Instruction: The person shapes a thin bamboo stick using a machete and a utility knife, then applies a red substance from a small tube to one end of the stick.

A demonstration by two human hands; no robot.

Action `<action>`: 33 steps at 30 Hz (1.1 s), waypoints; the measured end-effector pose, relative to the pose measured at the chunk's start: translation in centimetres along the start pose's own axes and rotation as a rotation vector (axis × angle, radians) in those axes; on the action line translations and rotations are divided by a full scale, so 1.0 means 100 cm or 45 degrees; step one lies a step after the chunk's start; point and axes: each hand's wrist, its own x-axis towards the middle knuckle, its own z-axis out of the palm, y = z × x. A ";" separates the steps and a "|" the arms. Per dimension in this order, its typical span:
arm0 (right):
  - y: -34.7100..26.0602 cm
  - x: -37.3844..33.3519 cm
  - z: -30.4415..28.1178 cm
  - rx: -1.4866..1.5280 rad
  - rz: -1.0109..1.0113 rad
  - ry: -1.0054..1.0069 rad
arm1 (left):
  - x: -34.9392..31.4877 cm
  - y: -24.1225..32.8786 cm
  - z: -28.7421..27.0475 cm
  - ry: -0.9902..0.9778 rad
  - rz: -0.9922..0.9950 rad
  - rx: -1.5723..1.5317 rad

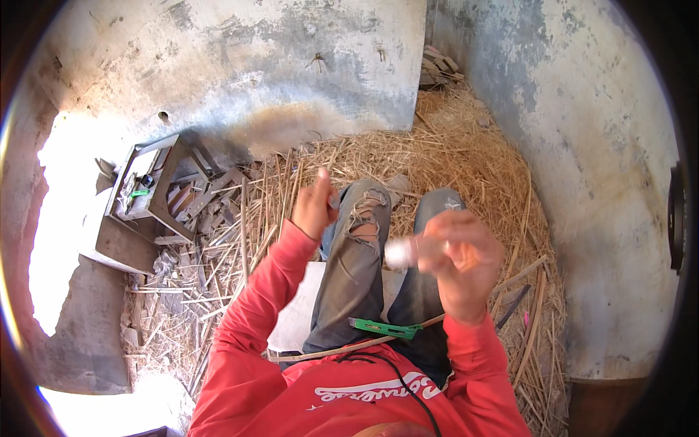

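Above the jeans (pixel 348 280), the curled right hand (pixel 466 266) holds a whitish item (pixel 400 253).

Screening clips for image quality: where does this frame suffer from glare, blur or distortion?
Head view: glare burns the wall opening at left to white; motion blur smears the right hand and its pale object, hiding detail; the green cutter on the lap looks sharper; fisheye distortion bends the walls, and the corners go dark.

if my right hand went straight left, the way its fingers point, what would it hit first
The right hand, blurred whitish object foremost, would likely meet the faded, ripped denim left trouser leg; depth is unclear, so it might pass above.
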 end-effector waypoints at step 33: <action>-0.062 0.017 -0.015 0.492 -0.362 -0.095 | -0.037 -0.090 0.056 -0.042 0.452 0.348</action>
